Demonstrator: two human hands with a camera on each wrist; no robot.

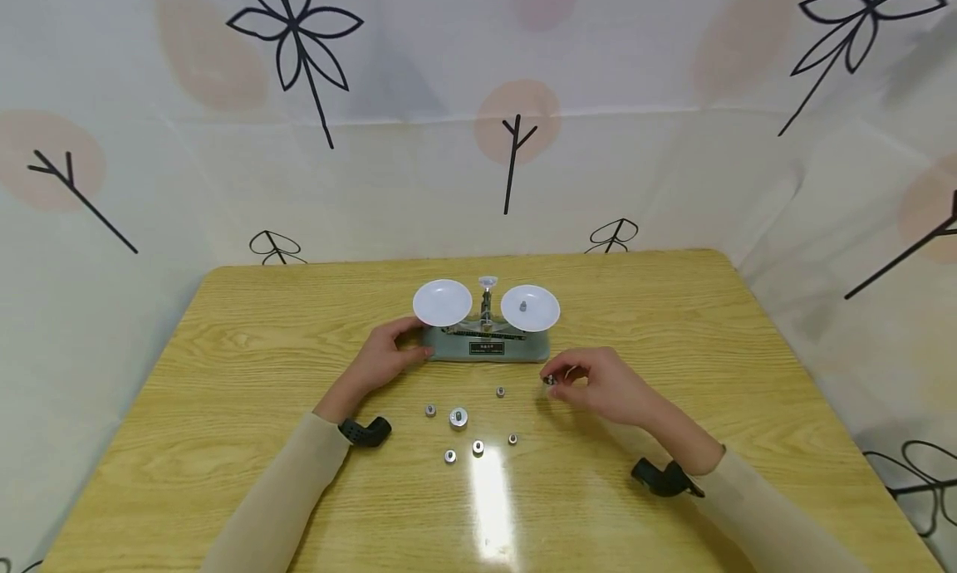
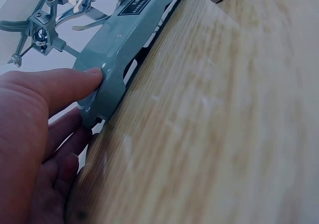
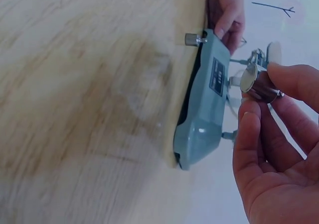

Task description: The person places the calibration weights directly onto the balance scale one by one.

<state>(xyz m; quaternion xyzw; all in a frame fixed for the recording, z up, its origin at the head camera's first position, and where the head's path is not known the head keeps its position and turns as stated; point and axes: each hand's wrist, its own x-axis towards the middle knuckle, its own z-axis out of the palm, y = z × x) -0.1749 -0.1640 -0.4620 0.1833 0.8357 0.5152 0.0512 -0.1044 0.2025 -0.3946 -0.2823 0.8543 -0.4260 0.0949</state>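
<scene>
A green pan balance (image 1: pixel 449 347) stands toward the back of the wooden table. My left hand (image 1: pixel 380 359) holds the left end of its base, the thumb (image 2: pixel 75 87) on the front side and the fingers round the end. Between thumb and fingertips, my right hand (image 1: pixel 609 384) pinches a shiny cylindrical metal weight (image 3: pixel 263 87), raised above the table just in front of the base's right end. The white left pan (image 1: pixel 443 302) holds nothing visible. On the right pan (image 1: pixel 542 314) sits a small grey weight (image 1: pixel 523 306).
Several metal weights are scattered on the table (image 1: pixel 299 307) in front of the balance, among them a larger one (image 1: pixel 458 418) and a small one (image 1: pixel 501 392) closest to the base. A patterned cloth (image 1: pixel 419 183) hangs behind the table.
</scene>
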